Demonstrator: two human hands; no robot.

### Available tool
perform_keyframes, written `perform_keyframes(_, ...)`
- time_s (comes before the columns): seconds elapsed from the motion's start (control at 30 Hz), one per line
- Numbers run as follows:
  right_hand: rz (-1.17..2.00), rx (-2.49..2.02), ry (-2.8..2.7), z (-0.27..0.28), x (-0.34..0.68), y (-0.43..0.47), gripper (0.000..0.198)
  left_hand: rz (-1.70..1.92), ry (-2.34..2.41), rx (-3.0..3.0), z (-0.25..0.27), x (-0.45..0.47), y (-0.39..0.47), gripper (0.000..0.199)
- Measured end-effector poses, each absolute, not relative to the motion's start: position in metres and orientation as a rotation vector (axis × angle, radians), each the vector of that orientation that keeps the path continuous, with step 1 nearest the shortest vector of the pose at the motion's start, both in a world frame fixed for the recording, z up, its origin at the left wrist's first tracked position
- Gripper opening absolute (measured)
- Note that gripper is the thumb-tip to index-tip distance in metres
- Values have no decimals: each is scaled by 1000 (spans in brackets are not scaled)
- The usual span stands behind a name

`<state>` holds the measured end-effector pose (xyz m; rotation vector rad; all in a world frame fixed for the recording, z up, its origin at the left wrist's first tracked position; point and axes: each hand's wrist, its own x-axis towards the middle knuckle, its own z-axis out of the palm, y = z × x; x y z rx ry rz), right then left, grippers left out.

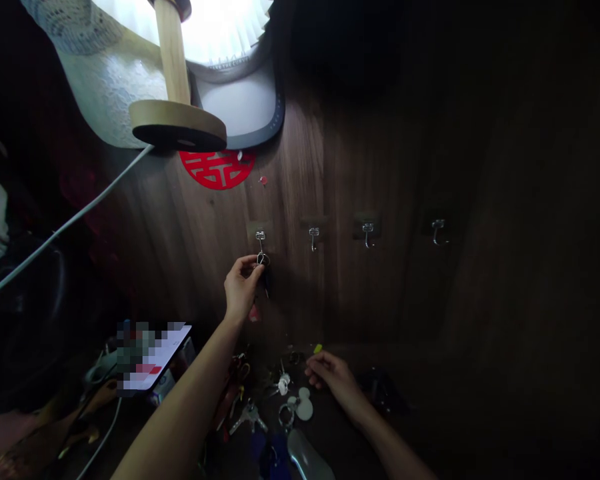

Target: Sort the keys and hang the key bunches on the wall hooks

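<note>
My left hand is closed in a pinch on the metal ring of a bunch of keys, right at the lower end of the leftmost wall hook. Whether the ring sits on the hook cannot be made out. A small red tag shows below that hand. Lower down, my right hand has its fingers curled together; what they hold, if anything, is hidden. Just above its fingertips is a small yellow piece. Loose keys, white round tags and a key ring lie between my forearms.
Three more hooks line the wood panel to the right. A lit lamp with a wooden base, caps and a red paper cutout are above. At lower left are a phone and a white cable.
</note>
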<state>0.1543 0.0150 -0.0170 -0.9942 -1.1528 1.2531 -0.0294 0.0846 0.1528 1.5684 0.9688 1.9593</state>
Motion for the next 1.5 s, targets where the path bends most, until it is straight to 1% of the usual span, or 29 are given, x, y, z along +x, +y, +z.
perform_keyframes(0.23,1239,-998,-1167,-18,154,15,41,1901,972,1523,131,-31,84,23)
perform_keyframes(0.43,1199,-1028,-1217,-20,154,14,41,1797,990,1514,102,-35,73,24)
perform_keyframes(0.83,1072,-1111,-1422,-24,152,8,41,1581,1194,1521,42,-69,35,24)
perform_keyframes(0.93,1032,-1117,-1479,-26,150,7,39,1483,1223,1570,30,-75,17,18)
perform_keyframes(1.03,1008,-1115,-1528,-27,149,5,36,1271,1246,1716,21,-81,-3,11)
perform_keyframes(1.13,987,-1114,-1571,-26,148,3,33,1023,1238,1885,14,-86,-18,14)
perform_keyframes(1.2,974,-1120,-1586,-25,147,2,31,935,1215,1948,11,-88,-26,15)
perform_keyframes(1.5,930,-1174,-1598,-24,141,0,28,774,1035,2103,2,-94,-46,20)
